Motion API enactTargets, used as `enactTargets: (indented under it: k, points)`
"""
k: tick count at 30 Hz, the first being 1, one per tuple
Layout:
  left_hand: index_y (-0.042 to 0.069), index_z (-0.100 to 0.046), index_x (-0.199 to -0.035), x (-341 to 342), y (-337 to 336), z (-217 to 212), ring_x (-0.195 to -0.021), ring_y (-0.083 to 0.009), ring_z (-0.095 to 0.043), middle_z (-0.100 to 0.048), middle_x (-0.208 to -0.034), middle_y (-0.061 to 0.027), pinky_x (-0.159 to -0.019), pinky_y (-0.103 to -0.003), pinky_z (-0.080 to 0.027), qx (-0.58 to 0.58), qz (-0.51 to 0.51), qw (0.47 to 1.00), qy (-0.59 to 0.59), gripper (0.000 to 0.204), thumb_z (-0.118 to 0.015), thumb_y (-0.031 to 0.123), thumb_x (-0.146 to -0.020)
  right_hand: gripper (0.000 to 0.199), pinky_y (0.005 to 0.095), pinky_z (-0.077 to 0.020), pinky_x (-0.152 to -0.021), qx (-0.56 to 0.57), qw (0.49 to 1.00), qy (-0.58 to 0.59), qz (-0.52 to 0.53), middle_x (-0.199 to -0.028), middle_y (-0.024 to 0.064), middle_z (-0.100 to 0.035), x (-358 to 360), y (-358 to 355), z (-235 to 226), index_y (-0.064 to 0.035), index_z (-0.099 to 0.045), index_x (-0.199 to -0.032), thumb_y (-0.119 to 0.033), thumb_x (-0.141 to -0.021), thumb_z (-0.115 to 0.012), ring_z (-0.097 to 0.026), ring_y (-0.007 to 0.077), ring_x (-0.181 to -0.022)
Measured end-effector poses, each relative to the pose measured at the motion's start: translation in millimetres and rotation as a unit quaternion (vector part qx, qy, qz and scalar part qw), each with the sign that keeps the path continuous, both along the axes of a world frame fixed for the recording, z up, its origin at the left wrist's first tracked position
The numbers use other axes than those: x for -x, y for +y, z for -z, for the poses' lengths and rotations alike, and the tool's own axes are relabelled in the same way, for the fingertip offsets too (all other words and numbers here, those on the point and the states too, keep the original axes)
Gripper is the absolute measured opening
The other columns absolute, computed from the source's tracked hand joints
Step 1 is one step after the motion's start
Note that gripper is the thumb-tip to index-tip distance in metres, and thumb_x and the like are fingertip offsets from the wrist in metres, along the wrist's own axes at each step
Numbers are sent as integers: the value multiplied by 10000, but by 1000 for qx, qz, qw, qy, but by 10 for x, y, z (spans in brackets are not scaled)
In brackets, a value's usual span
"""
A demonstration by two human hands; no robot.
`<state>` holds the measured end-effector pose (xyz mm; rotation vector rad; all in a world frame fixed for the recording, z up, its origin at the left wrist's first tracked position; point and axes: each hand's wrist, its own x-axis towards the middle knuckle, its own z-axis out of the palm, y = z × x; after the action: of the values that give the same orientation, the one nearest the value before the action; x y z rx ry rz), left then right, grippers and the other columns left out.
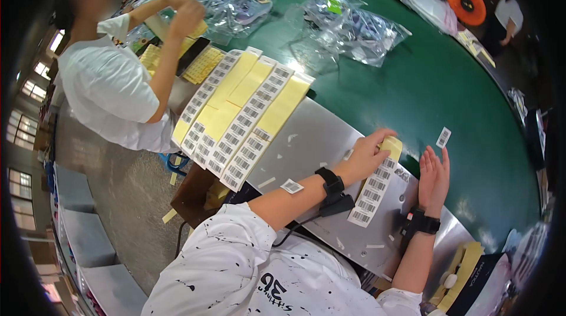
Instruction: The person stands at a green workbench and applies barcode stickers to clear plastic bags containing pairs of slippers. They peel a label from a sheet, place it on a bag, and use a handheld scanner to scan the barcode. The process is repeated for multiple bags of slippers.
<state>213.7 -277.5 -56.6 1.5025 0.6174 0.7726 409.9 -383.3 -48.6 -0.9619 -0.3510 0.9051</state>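
Observation:
My left hand point(367, 155) grips the curled yellow top of a strip of barcode labels point(368, 198), whose lower part lies over the grey metal surface point(318, 133). My right hand point(434, 179) is open beside the strip, fingers stretched out. One loose barcode label point(443, 137) shows just beyond its fingertips; whether they touch, I cannot tell. Another label point(292, 186) sits on my left forearm. To the left, several label strips point(242, 115) lie side by side, some partly bare yellow backing.
Clear plastic bags point(354, 27) with items inside lie on the green table point(471, 98). At the left a person in a white shirt point(109, 74) works near yellow label sheets point(203, 65). An orange round object point(466, 3) is at the far right. Yellow and dark packages point(466, 275) lie near right.

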Motion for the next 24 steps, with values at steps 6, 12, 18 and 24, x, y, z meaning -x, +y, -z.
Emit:
enactTargets:
  k: [6, 12, 18, 24]
  points:
    - [91, -524, -1274, -7, -65, 11, -866, -250, -620, -525, -1242, -240, -725, -316, -489, -102, -46, 994, -2, 475, -559, -35, -817, 530, 343, -457, -936, 21, 996, -86, -3, -1155, 185, -556, 144, 1, -86, -39, -309, -1410, -93, -938, -544, -562, 212, -1011]
    - [81, -574, -1210, -26, -80, 171, -1115, -377, -551, -319, -1452, -276, -886, -361, -468, -159, -118, 980, 21, 434, -545, -67, -803, 518, 333, -482, -899, 16, 994, -104, 0, -1128, 180, -575, 172, -28, -37, -33, -312, -1408, -78, -943, -535, -588, 197, -955]
    - [9, -593, -1141, 234, 97, -141, -1348, -448, -304, -215, -1494, -272, -1076, -405, -332, -336, -24, 941, 18, 415, -472, -150, -778, 523, 331, -477, -903, -6, 994, -110, -17, -1129, 183, -581, 164, -31, -49, -22, -314, -1408, -59, -936, -536, -591, 200, -953]
    - [40, -578, -1179, 1075, 273, -293, -1346, -410, -316, -265, -1488, -226, -1073, -487, -320, -444, -35, 845, 297, 382, -614, 14, -799, 516, 314, -503, -854, 4, 993, -117, -17, -1104, 184, -597, 180, -14, -45, -13, -329, -1406, -31, -931, -531, -614, 188, -907]
